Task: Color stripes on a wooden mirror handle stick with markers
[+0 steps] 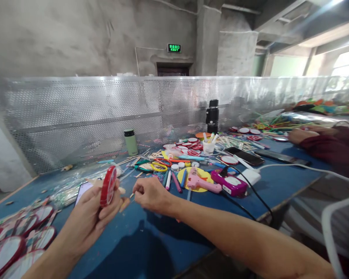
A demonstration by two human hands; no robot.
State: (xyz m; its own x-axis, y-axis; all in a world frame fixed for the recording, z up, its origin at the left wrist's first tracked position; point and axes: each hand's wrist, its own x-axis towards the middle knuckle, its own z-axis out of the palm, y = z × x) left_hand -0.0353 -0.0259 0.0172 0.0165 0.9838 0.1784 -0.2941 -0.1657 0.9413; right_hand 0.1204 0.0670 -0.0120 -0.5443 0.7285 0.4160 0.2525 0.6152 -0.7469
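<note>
Left hand [88, 213] closed around a red disc [108, 186], I hold the piece on edge above the blue table [128, 248], left of centre. Opposite, my right hand [153, 195] pinches a small pale stub [132, 195] between thumb and fingertips, just beside the left hand's fingers. Beyond my right hand lie several markers [168, 180] and, to their right, a pink glue gun [196, 181] resting on a yellow disc [207, 174], near a purple box [229, 183]. At my far left, red-rimmed discs [6, 250] crowd the table's edge. Toward the back stand a green flask [131, 143], a white cup [208, 148] and a black bottle [212, 117], before a perforated screen [104, 116]. At right, another person's hand [302, 135] extends from a maroon sleeve [328, 147] near a dark phone [287, 158].
</note>
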